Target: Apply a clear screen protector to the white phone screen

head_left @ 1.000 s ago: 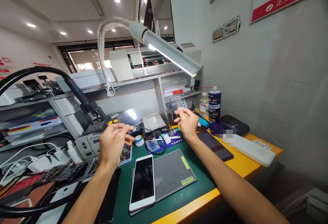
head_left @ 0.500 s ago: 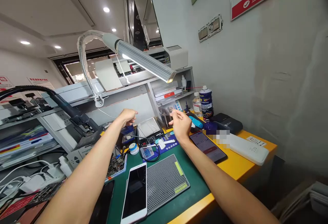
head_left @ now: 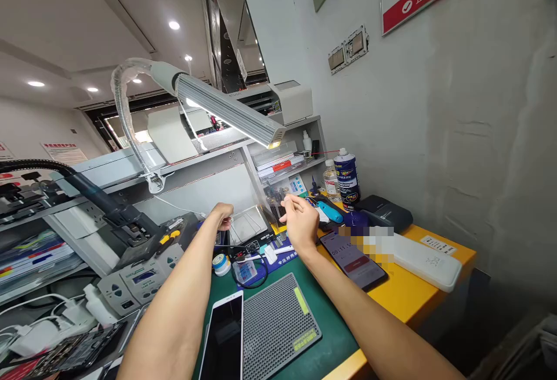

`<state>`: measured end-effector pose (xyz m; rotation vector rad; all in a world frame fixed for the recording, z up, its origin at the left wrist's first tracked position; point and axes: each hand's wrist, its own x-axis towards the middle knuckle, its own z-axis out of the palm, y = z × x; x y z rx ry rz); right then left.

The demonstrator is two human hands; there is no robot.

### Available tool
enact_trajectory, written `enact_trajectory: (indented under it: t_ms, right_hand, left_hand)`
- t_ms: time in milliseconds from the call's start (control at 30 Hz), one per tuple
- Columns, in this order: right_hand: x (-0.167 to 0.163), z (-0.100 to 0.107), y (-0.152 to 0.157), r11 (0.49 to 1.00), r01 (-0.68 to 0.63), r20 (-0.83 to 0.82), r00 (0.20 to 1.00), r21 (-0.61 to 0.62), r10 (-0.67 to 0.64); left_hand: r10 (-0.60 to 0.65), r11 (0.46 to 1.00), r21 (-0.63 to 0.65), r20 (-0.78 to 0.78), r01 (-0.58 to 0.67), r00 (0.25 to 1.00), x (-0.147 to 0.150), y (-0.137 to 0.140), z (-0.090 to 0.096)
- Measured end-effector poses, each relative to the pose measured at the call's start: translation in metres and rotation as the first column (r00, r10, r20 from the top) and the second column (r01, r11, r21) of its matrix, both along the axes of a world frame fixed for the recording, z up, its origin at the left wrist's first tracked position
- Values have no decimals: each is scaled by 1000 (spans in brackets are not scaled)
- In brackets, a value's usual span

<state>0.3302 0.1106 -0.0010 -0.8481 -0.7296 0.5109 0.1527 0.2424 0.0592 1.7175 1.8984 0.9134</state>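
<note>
My left hand [head_left: 221, 216] is at the back of the bench, its fingers curled down beside a flat device with a pale top plate [head_left: 248, 226] and a black front panel. Whatever those fingers hold, if anything, is hidden. To its right, my right hand [head_left: 299, 223] hovers above the bench with its fingers closed in toward the thumb; I cannot make out anything in them. Between my forearms lies a grey perforated mat [head_left: 278, 328], and a white-framed phone [head_left: 223, 339] with a dark screen overlaps its left edge.
A phone showing a timer [head_left: 354, 261] and a white power bank [head_left: 429, 264] lie at right. Behind stand a blue spray can [head_left: 347, 180] and a clear bottle [head_left: 331, 180]. A lamp [head_left: 230, 107] hangs overhead. A soldering-type station [head_left: 145, 278] and a round tub [head_left: 221, 264] are at left.
My left hand's fingers have curled downward from a more outstretched pose. My right hand's fingers have drawn closer together. The view has shifted slightly, showing more of the station at left.
</note>
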Motion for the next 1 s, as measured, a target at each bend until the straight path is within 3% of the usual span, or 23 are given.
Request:
enact_trajectory:
  t_ms: [167, 400, 567, 667, 833, 933, 1000]
  right_hand:
    - [-2, 0, -1, 1000, -19, -7, 1000, 4, 19]
    - [-3, -2, -1, 1000, -29, -6, 1000, 11, 29]
    - [-3, -3, -1, 1000, -25, 15, 1000, 7, 25]
    - [-4, -3, -1, 1000, -25, 37, 999, 1, 25]
    - [-8, -4, -4, 1000, -19, 91, 996, -21, 21]
    - [-10, -6, -4, 999, -4, 148, 989, -40, 10]
    - [-11, -8, -3, 998, 11, 201, 980, -55, 0]
  left_hand:
    - [91, 969, -228, -39, -98, 995, -3, 12, -12]
    - [95, 944, -295, -180, -146, 979, -8, 23, -22]
    - [28, 968, -235, -246, -88, 969, -14, 22, -18]
    - [-81, 985, -171, -268, 35, 960, -17, 19, -17]
    - [-279, 960, -120, -349, 253, 895, -19, 5, -29]
    - [-312, 947, -47, -387, 319, 868, -20, -6, -30]
    - [-302, 937, 44, -390, 346, 870, -20, -16, -20]
